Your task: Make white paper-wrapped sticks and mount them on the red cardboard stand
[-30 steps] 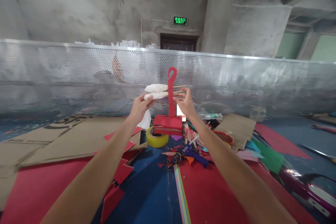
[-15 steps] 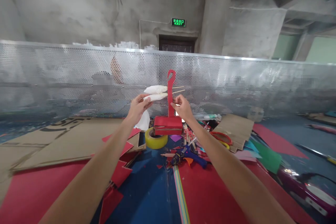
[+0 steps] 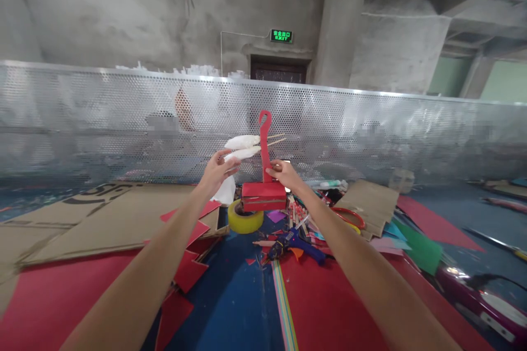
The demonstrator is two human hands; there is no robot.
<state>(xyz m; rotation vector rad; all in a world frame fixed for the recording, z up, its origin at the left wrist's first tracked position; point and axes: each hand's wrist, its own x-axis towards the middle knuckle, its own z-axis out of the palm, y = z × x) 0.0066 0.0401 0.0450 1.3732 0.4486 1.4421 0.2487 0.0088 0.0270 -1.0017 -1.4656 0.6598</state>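
Observation:
A red hook-topped cardboard upright (image 3: 264,145) stands on a red cardboard box base (image 3: 263,196). Two white padded pieces, an upper one (image 3: 242,142) and a lower one (image 3: 245,153), stick out to its left, and their thin wooden sticks (image 3: 276,139) poke out on the right. My right hand (image 3: 286,173) pinches the lower part of the upright, just above the base. Around the left tip of the lower white piece is my left hand (image 3: 222,169), fingers apart; firm contact cannot be made out.
Yellow tape (image 3: 246,219) lies beside the base. In front are a blue glue gun (image 3: 298,244) and red sheets (image 3: 329,296). Cardboard (image 3: 119,219) covers the left; red-handled scissors (image 3: 349,216) lie right. A perforated metal panel (image 3: 349,131) stands behind.
My right hand has lowered along the upright to just above the base. The upright's top and the white pieces have shifted slightly left. My left fingers look more spread.

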